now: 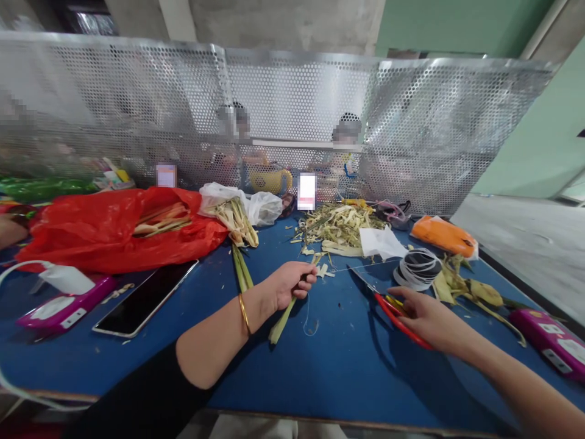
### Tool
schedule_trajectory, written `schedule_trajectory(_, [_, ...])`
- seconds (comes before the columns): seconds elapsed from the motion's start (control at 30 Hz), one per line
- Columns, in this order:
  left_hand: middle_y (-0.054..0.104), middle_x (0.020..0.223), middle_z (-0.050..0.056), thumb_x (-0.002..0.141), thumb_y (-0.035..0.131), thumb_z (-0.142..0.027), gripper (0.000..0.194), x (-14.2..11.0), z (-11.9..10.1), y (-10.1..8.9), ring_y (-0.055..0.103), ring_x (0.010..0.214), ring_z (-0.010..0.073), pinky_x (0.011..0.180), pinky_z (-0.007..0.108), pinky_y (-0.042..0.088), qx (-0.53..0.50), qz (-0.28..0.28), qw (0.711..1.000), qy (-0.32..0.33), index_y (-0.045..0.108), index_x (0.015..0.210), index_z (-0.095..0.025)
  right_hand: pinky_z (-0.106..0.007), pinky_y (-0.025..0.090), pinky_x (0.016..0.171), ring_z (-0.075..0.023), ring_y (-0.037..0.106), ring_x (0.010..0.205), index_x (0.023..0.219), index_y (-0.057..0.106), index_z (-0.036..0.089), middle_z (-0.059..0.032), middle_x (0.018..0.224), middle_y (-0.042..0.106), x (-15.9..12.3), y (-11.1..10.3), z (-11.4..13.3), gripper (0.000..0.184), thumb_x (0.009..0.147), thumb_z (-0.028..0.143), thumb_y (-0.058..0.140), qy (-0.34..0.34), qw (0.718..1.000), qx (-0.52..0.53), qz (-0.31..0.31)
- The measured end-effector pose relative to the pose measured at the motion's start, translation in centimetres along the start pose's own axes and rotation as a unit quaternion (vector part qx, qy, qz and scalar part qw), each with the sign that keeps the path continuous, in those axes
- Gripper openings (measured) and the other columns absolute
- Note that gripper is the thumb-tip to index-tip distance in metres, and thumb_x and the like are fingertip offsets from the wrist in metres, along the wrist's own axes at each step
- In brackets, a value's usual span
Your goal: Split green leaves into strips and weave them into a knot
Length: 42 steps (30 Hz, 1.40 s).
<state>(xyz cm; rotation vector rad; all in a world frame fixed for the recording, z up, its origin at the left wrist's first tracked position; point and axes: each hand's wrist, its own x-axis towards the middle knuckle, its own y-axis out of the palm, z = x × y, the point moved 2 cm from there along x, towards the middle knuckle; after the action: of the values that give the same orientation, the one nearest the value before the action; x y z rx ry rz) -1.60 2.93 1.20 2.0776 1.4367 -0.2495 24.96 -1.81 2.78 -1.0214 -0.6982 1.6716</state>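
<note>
I see red-and-yellow-handled scissors (395, 314) angled above the blue table (338, 372), a pale green husk strip (282, 323) slanting, fine thread (306, 318) dangling beside it.

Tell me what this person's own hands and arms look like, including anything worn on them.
Both hands, left and right, are ungloved. A thin gold-coloured bangle circles the left wrist, and a plain black sleeve covers the left arm up to partway along the forearm. No sleeve or bracelet shows on the visible part of the right forearm.
</note>
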Motion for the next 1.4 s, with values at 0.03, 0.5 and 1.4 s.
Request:
schedule_trajectory(0.03, [0.032,0.055,-0.008,0.087,0.042,-0.018,0.019,0.0,0.0,0.0,0.020,0.038,0.0009,0.035,0.013,0.010,0.002,-0.002,1.000,0.002,0.043,0.068,-0.015,-0.025,0.039,0.054,-0.0146,0.053,0.058,0.124,0.051,0.016,-0.0008,0.071,0.058,-0.5,0.0,-0.2,0.053,0.075,0.034,0.060,0.008,0.997,0.073,0.029])
schedule_trajectory(0.5, [0.031,0.054,-0.008,0.085,0.044,-0.019,0.018,0.2,0.1,-0.1,0.021,0.037,0.0012,0.035,0.013,0.011,0.017,-0.024,0.999,0.013,0.043,0.067,-0.016,-0.031,0.049,0.068,-0.0153,0.060,0.068,0.116,0.057,0.020,-0.0064,0.094,0.062,-4.3,0.7,1.6,0.066,0.062,0.051,0.077,-0.034,0.867,0.442,0.227])
schedule_trajectory(1.4, [0.033,0.054,-0.007,0.082,0.049,-0.024,0.016,-0.6,-0.3,0.5,0.020,0.040,0.0027,0.038,0.015,0.011,0.081,0.042,0.995,0.042,0.045,0.068,-0.017,-0.033,0.043,0.058,-0.0300,0.066,0.075,0.107,0.062,0.016,-0.0142,0.085,0.069,-0.3,1.0,3.0,0.029,0.082,0.028,0.053,-0.114,0.942,-0.311,-0.060])
